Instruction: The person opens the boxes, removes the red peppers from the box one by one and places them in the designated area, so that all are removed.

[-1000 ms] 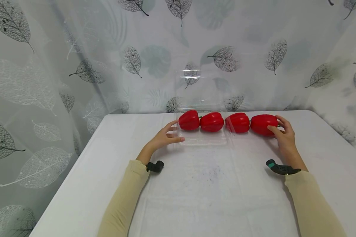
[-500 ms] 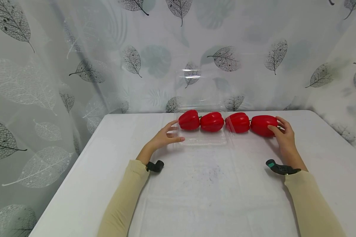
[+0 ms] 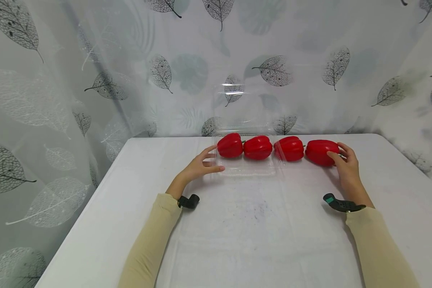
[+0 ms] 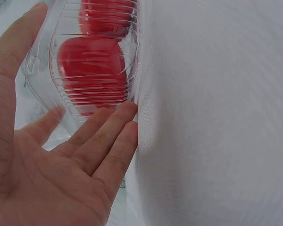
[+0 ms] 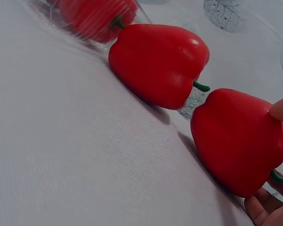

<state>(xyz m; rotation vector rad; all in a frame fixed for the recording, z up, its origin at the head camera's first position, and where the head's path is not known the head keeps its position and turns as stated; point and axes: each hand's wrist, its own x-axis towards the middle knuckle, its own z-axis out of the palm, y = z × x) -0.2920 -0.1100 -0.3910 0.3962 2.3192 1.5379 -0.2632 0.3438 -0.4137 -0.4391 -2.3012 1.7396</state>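
Observation:
A clear plastic clamshell box [image 3: 250, 172] lies near the table's far edge, its transparent lid [image 3: 248, 110] raised behind. Inside are two red bell peppers, a left one [image 3: 230, 145] and a right one [image 3: 258, 147]. My left hand [image 3: 195, 168] touches the box's left end, fingers mostly straight and thumb toward the front. Just right of the box lies a third bell pepper [image 5: 158, 66], partly seen through the plastic in the head view. With thumb and fingers, my right hand [image 3: 349, 172] grips the rightmost bell pepper [image 5: 238, 139], whose stem end faces the palm.
The white-covered table [image 3: 237, 240] extends in front of the box and to both sides. Behind its far edge hangs a leaf-patterned curtain [image 3: 299, 36], close to the lid. Each wrist wears a dark strap device, one on the left [image 3: 189, 202] and one on the right [image 3: 342, 205].
The rightmost bell pepper has turned slightly in my right hand and sits a touch farther right. My left hand and the box show no visible movement.

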